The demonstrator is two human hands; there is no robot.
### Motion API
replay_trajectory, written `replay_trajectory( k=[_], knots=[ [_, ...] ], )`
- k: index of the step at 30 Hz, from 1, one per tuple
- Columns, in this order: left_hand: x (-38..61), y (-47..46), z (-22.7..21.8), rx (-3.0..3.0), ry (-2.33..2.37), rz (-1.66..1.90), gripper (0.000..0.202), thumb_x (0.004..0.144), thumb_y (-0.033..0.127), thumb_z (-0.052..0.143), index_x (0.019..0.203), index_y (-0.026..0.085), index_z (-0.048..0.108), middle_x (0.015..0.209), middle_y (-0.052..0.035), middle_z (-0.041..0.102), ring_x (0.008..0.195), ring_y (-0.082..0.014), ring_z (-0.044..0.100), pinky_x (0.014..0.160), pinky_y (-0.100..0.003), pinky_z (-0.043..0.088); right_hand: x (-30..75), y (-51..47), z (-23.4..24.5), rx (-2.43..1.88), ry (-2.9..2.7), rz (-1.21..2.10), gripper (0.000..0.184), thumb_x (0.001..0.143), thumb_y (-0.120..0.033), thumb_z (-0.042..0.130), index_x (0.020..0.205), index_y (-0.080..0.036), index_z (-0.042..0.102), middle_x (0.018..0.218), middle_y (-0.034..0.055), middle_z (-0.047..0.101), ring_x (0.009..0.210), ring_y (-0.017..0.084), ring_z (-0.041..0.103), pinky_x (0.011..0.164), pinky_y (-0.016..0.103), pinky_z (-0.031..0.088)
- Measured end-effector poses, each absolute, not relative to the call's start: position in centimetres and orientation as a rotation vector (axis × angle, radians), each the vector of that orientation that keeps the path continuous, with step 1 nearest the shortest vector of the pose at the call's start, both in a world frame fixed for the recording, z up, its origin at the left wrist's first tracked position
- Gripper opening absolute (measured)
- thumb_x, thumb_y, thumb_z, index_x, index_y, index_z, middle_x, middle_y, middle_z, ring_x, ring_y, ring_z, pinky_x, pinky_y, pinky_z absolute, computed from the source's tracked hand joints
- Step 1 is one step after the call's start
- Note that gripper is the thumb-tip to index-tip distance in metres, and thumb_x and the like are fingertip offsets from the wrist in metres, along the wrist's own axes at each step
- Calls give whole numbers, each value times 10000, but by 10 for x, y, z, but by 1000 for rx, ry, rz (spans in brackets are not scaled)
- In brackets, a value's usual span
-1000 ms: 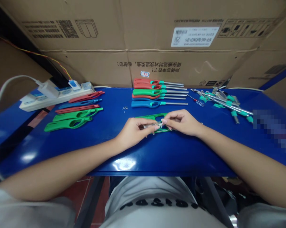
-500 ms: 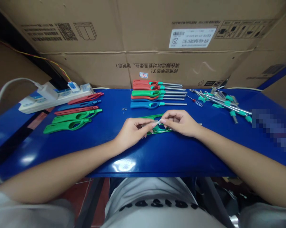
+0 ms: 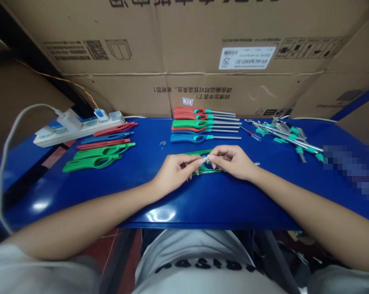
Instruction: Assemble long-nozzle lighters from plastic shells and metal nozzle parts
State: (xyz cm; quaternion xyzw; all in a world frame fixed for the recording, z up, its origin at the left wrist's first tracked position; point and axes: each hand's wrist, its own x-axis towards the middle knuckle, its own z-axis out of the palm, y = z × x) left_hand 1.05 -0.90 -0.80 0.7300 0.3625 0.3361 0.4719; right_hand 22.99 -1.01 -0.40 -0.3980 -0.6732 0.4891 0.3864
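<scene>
My left hand [image 3: 175, 171] and my right hand [image 3: 232, 162] meet above an open green plastic lighter body [image 3: 207, 169] lying flat on the blue table [image 3: 147, 208]. Their fingertips pinch a small clear-and-metal part [image 3: 206, 159] over the body's opening. A thin metal rod [image 3: 193, 162] runs from it into my left fingers, partly hidden. A metal tip [image 3: 256, 163] shows beyond my right hand. The part's exact shape is hidden by my fingers.
Long lighters with metal nozzles [image 3: 203, 126] lie in a row behind my hands. Green, red and blue lighter bodies [image 3: 95, 157] lie left, below a white power strip [image 3: 80, 132]. Metal tubes with teal fittings [image 3: 282, 134] lie right. Cardboard boxes [image 3: 184, 53] stand behind.
My hands stay together on the small part, with slight finger shifts. The whole scene sits a little lower in the view, as my head has tilted.
</scene>
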Motion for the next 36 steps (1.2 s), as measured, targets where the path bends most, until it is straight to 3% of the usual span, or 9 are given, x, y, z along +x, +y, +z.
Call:
replay_trajectory(
  k=[9,12,16,23,27,31,36],
  knots=[
    [-7,2,9,2274,942,733,271,954,396,636,1111,182,693,890,-11,749,734,-139,646,689,-239,483,234,-5,-5,-1046,-1602,1318,387,841,-550,716,828,-167,660,569,-47,558,407,52,370,411,237,271],
    [-11,3,16,2483,934,665,235,971,402,609,1009,180,675,937,-32,726,880,-185,638,789,-290,489,238,-1,-7,-1077,-1526,1284,415,800,-569,744,875,-169,664,705,-12,628,406,43,379,401,244,254],
    [-12,0,22,2636,904,525,233,972,385,606,919,173,688,907,-47,696,902,-209,616,852,-341,481,240,2,-9,-1111,-1505,1246,399,794,-545,749,904,-170,669,742,-7,622,441,49,389,419,248,258],
    [-13,-3,18,2572,964,353,196,962,342,609,956,176,714,918,-49,676,844,-184,644,751,-287,484,237,-1,-11,-1128,-1695,1097,345,839,-523,701,910,-187,675,749,4,615,604,116,486,541,263,379],
    [-13,-5,21,2567,954,372,178,940,324,644,982,175,733,906,-46,694,774,-165,641,687,-261,473,236,-4,-11,-1140,-1906,938,285,891,-460,654,976,-189,679,721,-6,583,614,131,477,562,274,385],
    [-13,-6,22,2550,935,380,162,941,257,645,1013,189,773,951,-57,716,787,-161,672,734,-257,498,234,-7,-13,-1051,-2114,698,160,900,-322,649,1003,-202,669,919,40,652,738,153,550,665,292,440],
    [-11,-7,18,2519,930,419,156,933,244,664,1005,194,794,934,-64,726,824,-177,692,773,-264,511,232,-8,-14,-997,-2243,565,183,907,-281,649,1073,-202,652,964,59,636,889,197,595,799,337,481]
  ],
)
